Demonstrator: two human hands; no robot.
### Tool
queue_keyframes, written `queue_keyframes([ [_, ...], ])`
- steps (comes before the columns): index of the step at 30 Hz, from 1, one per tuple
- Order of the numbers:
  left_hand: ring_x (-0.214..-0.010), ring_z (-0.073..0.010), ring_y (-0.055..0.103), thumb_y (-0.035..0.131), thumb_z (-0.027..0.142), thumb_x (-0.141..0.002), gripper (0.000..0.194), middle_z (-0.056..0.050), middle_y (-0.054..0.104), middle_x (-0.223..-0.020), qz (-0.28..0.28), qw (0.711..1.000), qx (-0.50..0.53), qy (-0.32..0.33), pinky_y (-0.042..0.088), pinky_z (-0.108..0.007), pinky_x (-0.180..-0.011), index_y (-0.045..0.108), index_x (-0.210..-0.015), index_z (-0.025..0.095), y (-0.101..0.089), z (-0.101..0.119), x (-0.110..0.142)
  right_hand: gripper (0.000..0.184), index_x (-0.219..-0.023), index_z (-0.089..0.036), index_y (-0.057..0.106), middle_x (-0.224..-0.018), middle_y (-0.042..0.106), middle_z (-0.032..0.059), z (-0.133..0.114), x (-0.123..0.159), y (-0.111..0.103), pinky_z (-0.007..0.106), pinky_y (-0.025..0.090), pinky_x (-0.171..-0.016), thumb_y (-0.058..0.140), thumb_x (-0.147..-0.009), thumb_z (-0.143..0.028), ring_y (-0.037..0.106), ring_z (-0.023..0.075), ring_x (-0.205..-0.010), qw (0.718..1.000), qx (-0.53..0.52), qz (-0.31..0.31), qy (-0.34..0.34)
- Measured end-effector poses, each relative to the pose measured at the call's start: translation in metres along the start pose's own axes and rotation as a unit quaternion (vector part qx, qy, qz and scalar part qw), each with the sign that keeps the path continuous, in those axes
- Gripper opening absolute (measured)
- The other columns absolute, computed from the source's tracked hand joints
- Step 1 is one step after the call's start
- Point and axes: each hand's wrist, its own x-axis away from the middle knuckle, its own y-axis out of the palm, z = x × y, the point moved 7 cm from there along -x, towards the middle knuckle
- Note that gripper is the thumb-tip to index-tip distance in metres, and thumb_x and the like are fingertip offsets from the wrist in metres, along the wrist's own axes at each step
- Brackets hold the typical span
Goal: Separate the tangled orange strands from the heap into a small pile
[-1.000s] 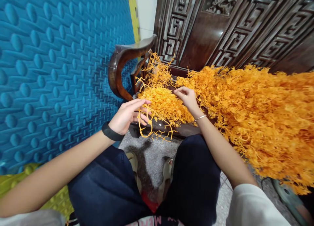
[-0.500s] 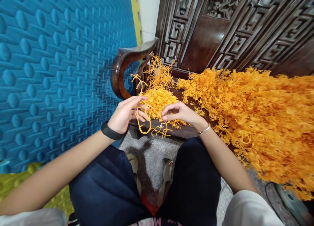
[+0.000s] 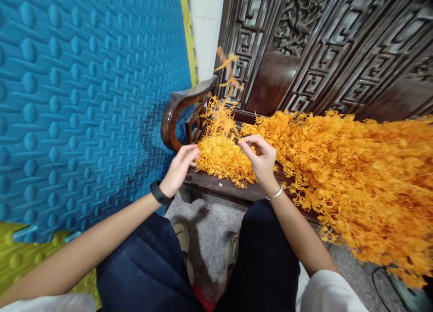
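My left hand is beside the left edge of a small heap of loose yellow-orange plastic pieces. Its fingers are loosely bent and nothing shows in them. At the heap's right side, my right hand pinches thumb and forefinger at the lower end of a branched orange plastic strand. The strand rises above the heap, smeared by motion. Behind the heap, a tangle of thin bare orange stems lies against the bench's armrest.
A large pile of orange branched plastic pieces covers the right of the dark wooden bench. The carved backrest stands behind. Blue foam matting rises at the left. My knees are close to the bench's front edge.
The branched strand has gone from hanging by my left hand to standing up, blurred, above the heap. My right hand has moved right, and my left hand has come down slightly. The view has shifted.
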Motion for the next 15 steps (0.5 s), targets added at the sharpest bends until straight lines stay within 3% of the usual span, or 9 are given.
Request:
queue_keyframes([
  [2,-0.078,-0.0148,0.059,0.047,0.047,-0.082,0.035,-0.005,0.062,-0.088,-0.13,0.988,-0.085,-0.023,0.046,-0.025,-0.067,0.056,-0.095,0.015,0.018,-0.011,0.003,0.011,-0.08,-0.021,0.06,-0.079,0.062,0.0023,0.009,-0.012,-0.016,0.03,0.048,-0.07,0.059,-0.079,-0.032,0.057,0.0139,-0.073,0.997,-0.014,0.068,0.015],
  [3,-0.072,-0.0143,0.058,0.045,0.047,-0.082,0.035,-0.004,0.062,-0.081,-0.218,0.965,-0.144,-0.027,0.045,-0.025,-0.064,0.058,-0.089,0.015,0.029,-0.019,0.01,0.012,-0.081,-0.021,0.06,-0.081,0.062,0.0029,0.014,-0.019,-0.023,0.03,0.048,-0.07,0.058,-0.079,-0.033,0.058,0.014,-0.074,0.995,-0.016,0.092,0.024],
  [5,-0.065,-0.0152,0.057,0.047,0.046,-0.081,0.034,-0.003,0.062,-0.07,-0.384,0.876,-0.292,-0.004,0.044,-0.026,-0.062,0.062,-0.084,0.016,0.047,-0.045,0.032,0.015,-0.083,-0.021,0.059,-0.082,0.061,0.0038,0.028,-0.036,-0.032,0.029,0.049,-0.068,0.057,-0.079,-0.035,0.058,0.0142,-0.075,0.993,-0.005,0.113,0.043],
  [6,-0.062,-0.0171,0.057,0.053,0.045,-0.077,0.031,-0.003,0.062,-0.066,-0.42,0.819,-0.391,0.009,0.043,-0.028,-0.061,0.064,-0.082,0.017,0.048,-0.062,0.043,0.016,-0.082,-0.021,0.058,-0.081,0.061,0.0038,0.036,-0.046,-0.034,0.029,0.049,-0.066,0.056,-0.078,-0.036,0.058,0.0141,-0.074,0.992,0.004,0.113,0.052],
  [7,-0.061,-0.0199,0.058,0.059,0.043,-0.07,0.027,-0.004,0.061,-0.061,-0.422,0.766,-0.486,0.014,0.043,-0.031,-0.06,0.065,-0.077,0.017,0.045,-0.08,0.05,0.015,-0.081,-0.02,0.058,-0.08,0.06,0.0036,0.044,-0.057,-0.034,0.028,0.049,-0.065,0.056,-0.078,-0.035,0.057,0.0138,-0.072,0.992,0.01,0.108,0.061],
  [8,-0.06,-0.0235,0.059,0.066,0.036,-0.062,0.022,-0.005,0.059,-0.056,-0.417,0.746,-0.519,0.007,0.042,-0.034,-0.058,0.066,-0.07,0.016,0.042,-0.097,0.058,0.015,-0.08,-0.02,0.058,-0.078,0.06,0.0031,0.053,-0.068,-0.034,0.028,0.049,-0.064,0.056,-0.077,-0.035,0.057,0.0135,-0.07,0.992,0.013,0.104,0.069],
  [11,-0.056,-0.0291,0.059,0.071,0.027,-0.049,0.013,-0.005,0.055,-0.046,-0.421,0.711,-0.563,-0.006,0.041,-0.038,-0.055,0.062,-0.052,0.017,0.036,-0.138,0.078,0.012,-0.074,-0.019,0.058,-0.07,0.059,0.0011,0.082,-0.1,-0.029,0.027,0.047,-0.061,0.059,-0.072,-0.03,0.054,0.0119,-0.061,0.991,0.006,0.09,0.102],
  [15,-0.062,-0.0345,0.064,0.067,0.027,-0.057,0.019,-0.014,0.066,-0.061,-0.43,0.677,-0.597,0.005,0.041,-0.041,-0.055,0.072,-0.07,0.014,0.032,-0.163,0.087,0.006,-0.069,-0.016,0.059,-0.058,0.055,-0.0021,0.115,-0.136,-0.013,0.024,0.04,-0.053,0.06,-0.067,-0.021,0.048,0.0089,-0.05,0.985,-0.034,0.078,0.152],
])
